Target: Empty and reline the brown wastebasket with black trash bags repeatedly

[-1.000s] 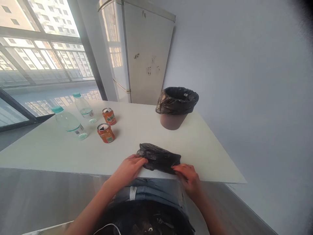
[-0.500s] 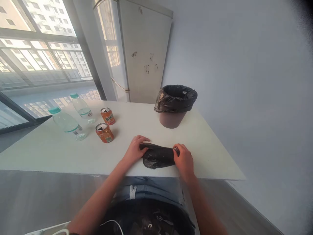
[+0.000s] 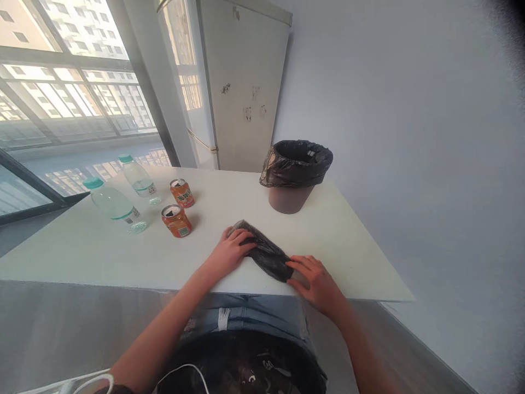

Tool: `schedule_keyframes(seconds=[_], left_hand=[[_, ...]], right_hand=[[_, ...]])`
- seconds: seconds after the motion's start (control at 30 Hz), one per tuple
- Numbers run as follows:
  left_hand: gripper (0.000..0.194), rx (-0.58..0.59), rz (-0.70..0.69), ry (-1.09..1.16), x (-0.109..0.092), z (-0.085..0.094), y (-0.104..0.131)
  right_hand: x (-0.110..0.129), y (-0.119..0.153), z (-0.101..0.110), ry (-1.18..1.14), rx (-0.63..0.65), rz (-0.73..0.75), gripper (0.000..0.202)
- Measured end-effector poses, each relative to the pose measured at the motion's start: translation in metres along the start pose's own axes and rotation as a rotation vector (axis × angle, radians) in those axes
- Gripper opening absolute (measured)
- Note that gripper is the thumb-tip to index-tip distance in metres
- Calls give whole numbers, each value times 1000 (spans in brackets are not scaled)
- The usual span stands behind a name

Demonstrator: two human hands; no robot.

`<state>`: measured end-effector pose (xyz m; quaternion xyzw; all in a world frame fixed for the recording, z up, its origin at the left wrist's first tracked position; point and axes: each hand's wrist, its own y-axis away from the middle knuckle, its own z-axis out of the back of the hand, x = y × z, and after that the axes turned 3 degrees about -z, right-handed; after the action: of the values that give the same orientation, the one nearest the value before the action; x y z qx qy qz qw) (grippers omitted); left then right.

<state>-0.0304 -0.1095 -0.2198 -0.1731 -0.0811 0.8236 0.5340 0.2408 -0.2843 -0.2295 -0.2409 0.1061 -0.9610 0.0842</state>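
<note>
A folded black plastic bag (image 3: 268, 254) lies slantwise on the white table, close to its front edge. My left hand (image 3: 234, 249) rests over the bag's upper left end, fingers curled onto it. At the lower right end is my right hand (image 3: 314, 279), its fingers spread and the fingertips touching the bag's edge. Beyond them stands a brown bin (image 3: 289, 200) lined with a black bag (image 3: 301, 169) folded over its rim.
Two orange cans (image 3: 176, 220) (image 3: 181, 193) stand left of my hands on the table (image 3: 213, 197). Two clear bottles with teal caps (image 3: 115, 205) (image 3: 138, 178) are farther left. A fridge (image 3: 246, 82) and a wall are behind.
The black bag has turned from nearly level to slanting, its left end farther away and its right end nearer me. My right hand has moved nearer me and its fingers have opened.
</note>
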Motion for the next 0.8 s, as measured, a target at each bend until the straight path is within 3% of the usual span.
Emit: schedule_keyframes(seconds=[0.07,0.17,0.3,0.4,0.57,0.63,0.7,0.8], left_hand=[[45,-18,-6,16,2,10,2],[75,72,-149,135,-8,22,12],[105,210,-195,187,-26,15,31],[92,218,-162,126,-37,4,45],[35,58,-94,159,-57,-2,60],[24,-4,-24,224,-61,-5,57],[35,-39,136,280,-60,-10,46],[33,-99,395,317,-55,-18,26]], right_hand=[[13,12,-1,-27,51,11,40],[27,19,-2,-57,116,63,62],[25,7,-5,47,120,163,95],[19,-1,-13,135,152,288,86],[23,7,-24,59,59,318,60],[28,8,-27,-55,-6,228,39],[33,-1,-33,-188,-106,19,19],[37,-26,-44,-369,-202,-321,23]])
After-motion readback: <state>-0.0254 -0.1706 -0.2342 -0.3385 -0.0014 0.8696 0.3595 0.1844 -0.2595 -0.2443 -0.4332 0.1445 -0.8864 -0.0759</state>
